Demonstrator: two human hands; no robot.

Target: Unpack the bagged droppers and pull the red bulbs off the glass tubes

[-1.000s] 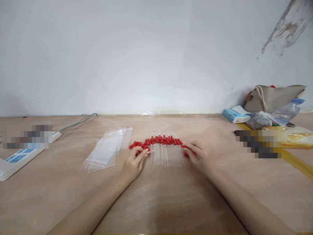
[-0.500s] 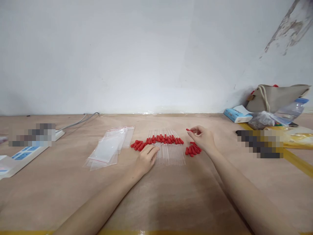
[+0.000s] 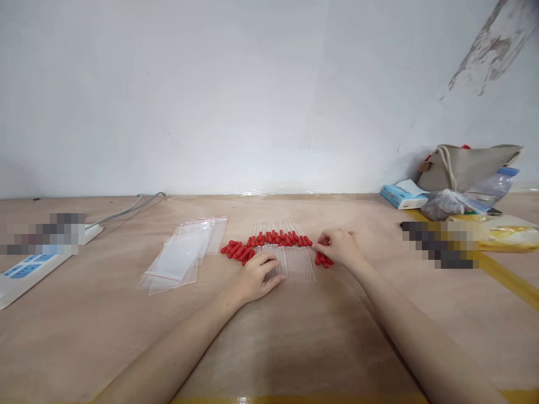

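A row of clear thin tubes (image 3: pixel 297 264) lies in front of me, with red rubber bulbs (image 3: pixel 275 237) in a band across it. My left hand (image 3: pixel 261 276) rests over the tubes' left side, its thumb and fingers apart. Beside its knuckles is a loose heap of red bulbs (image 3: pixel 236 251). At the row's right end, my right hand (image 3: pixel 340 247) has thumb and forefinger closed together, close to the last bulb. What they pinch, if anything, is hidden. Below those fingers lies a smaller heap of red bulbs (image 3: pixel 323 260).
Clear zip bags (image 3: pixel 179 255) lie fanned out on the left of the wooden table (image 3: pixel 269 348). Further left is a power strip (image 3: pixel 50 264) with a grey cable (image 3: pixel 130 207). At the right are a blue tissue pack (image 3: pixel 402 196), a grey bag (image 3: pixel 475 168) and yellow packaging (image 3: pixel 509 235).
My right hand, which held up a red bulb, has come down and left to the row's right end. My left thumb and fingers have spread further over the tubes. The view has shifted slightly.
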